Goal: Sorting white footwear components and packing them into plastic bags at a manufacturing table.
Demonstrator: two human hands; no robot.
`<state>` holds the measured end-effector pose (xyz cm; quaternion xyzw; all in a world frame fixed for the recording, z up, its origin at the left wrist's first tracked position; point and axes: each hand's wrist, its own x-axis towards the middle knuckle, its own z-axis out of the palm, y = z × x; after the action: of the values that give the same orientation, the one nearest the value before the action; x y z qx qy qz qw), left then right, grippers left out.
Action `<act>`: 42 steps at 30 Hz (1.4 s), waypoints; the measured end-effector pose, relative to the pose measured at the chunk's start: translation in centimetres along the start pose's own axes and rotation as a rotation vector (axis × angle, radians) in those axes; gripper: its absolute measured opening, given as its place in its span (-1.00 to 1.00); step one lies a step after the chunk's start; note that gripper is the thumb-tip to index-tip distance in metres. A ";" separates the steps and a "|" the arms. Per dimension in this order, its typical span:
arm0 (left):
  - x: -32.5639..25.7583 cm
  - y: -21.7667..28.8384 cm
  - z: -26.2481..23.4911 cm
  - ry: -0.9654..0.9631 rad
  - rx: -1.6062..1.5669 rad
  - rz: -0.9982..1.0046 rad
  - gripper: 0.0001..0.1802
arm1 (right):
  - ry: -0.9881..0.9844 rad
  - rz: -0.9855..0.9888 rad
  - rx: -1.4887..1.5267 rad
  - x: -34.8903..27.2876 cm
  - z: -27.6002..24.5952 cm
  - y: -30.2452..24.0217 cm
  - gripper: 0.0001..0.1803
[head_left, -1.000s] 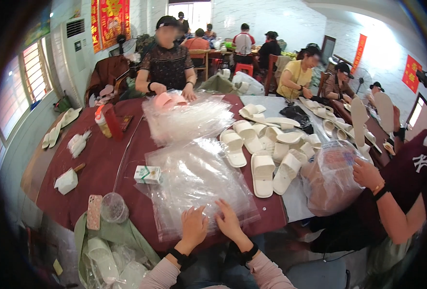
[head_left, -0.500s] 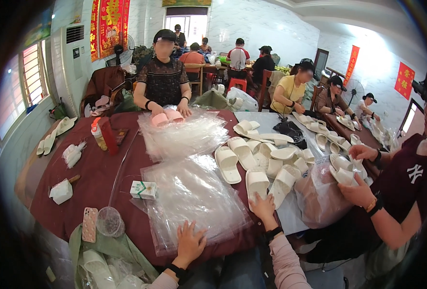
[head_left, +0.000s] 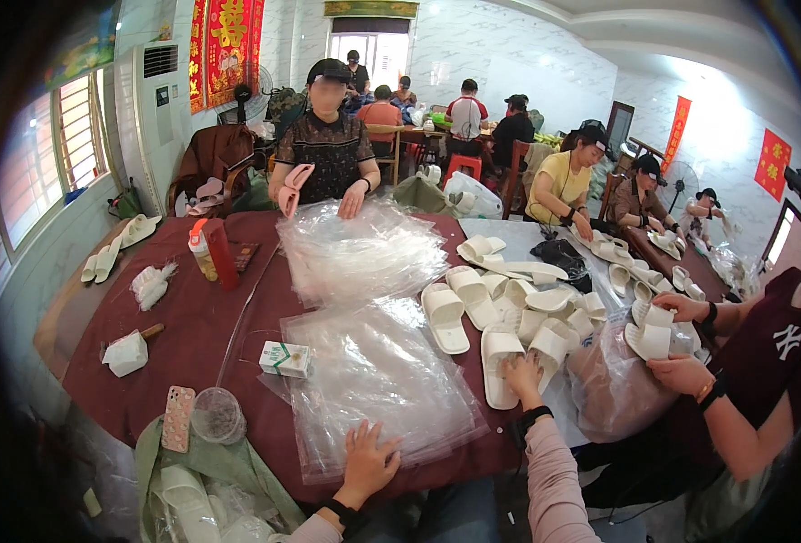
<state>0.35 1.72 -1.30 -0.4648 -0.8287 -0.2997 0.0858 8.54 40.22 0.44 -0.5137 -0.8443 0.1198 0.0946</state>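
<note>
While the table under its dark red cloth is crowded from end to end, the person's own two hands work only at its near edge. The left hand lies flat, fingers spread and gripping nothing, on the near corner of a stack of clear plastic bags. These look thin, limp and slippery, so a pinch at one loose corner would probably lift a single bag better than a flat press. Just left of the stack sits a small white-and-green carton, and nearer the edge lie a phone and a clear cup. Further right, the right hand reaches into the pile of white slippers, fingers curled over the heel of one white slipper; whether it has closed on it I cannot tell. The slippers look light, soft and bendable, easiest taken across the strap or heel. At the far right, another person's hands hold a slipper over a plastic sack.
</note>
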 end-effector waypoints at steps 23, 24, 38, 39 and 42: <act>0.1 1.2 -1.7 -0.008 0.100 0.040 -0.47 | -0.348 -0.490 1.378 -26.2 -8.1 0.1 -0.51; 0.1 0.8 -1.9 -0.101 0.132 0.068 -0.42 | -0.417 -0.500 1.411 -27.0 -8.6 0.1 -0.52; 2.3 -1.1 -1.3 -0.279 0.162 0.247 -0.42 | -0.673 -0.567 1.449 -30.7 -9.8 2.9 -0.47; 2.6 -1.7 -0.2 -0.278 0.162 0.251 -0.42 | -0.669 -0.567 1.450 -30.8 -9.8 3.1 -0.47; 2.9 -5.2 3.1 -0.488 -0.159 0.252 -0.49 | -0.725 -0.563 1.497 -31.2 -10.3 2.9 -0.44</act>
<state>-5.05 3.56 -4.75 -0.6278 -0.7345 -0.2299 -0.1163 28.12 14.79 8.27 -0.0197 -0.6174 0.7703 0.1585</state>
